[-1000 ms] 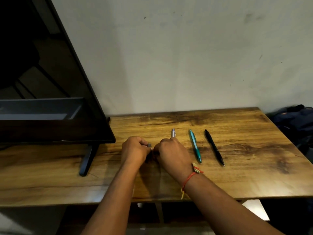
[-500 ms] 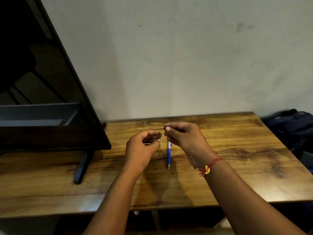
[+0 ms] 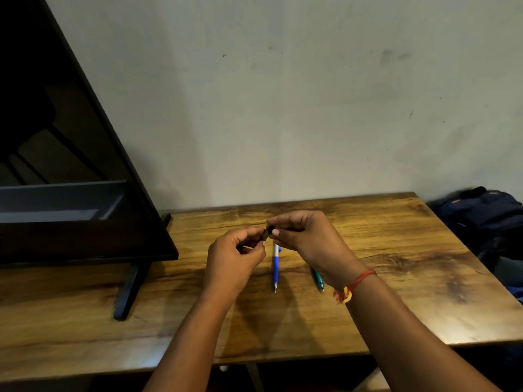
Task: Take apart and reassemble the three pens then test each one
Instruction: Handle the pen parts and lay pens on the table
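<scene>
Both hands are held just above the wooden table [image 3: 396,292], fingertips nearly meeting. My left hand [image 3: 235,258] pinches a small dark pen part [image 3: 264,236], and a thin pale rod [image 3: 246,247] shows between its fingers. My right hand [image 3: 305,239] pinches another dark pen part [image 3: 270,229] right against the left one. A blue and white pen [image 3: 275,264] lies on the table below the hands, tip toward me. A teal pen [image 3: 318,280] lies to its right, mostly hidden by my right wrist. I see no black pen on the table.
A large dark monitor [image 3: 70,179] on a black stand foot [image 3: 127,292] fills the left side of the table. A dark blue backpack [image 3: 486,219] sits beyond the table's right edge. A plain wall stands behind.
Both hands have lifted off the table and moved together at the fingertips. The blue and white pen, covered by my right hand before, now lies in plain view.
</scene>
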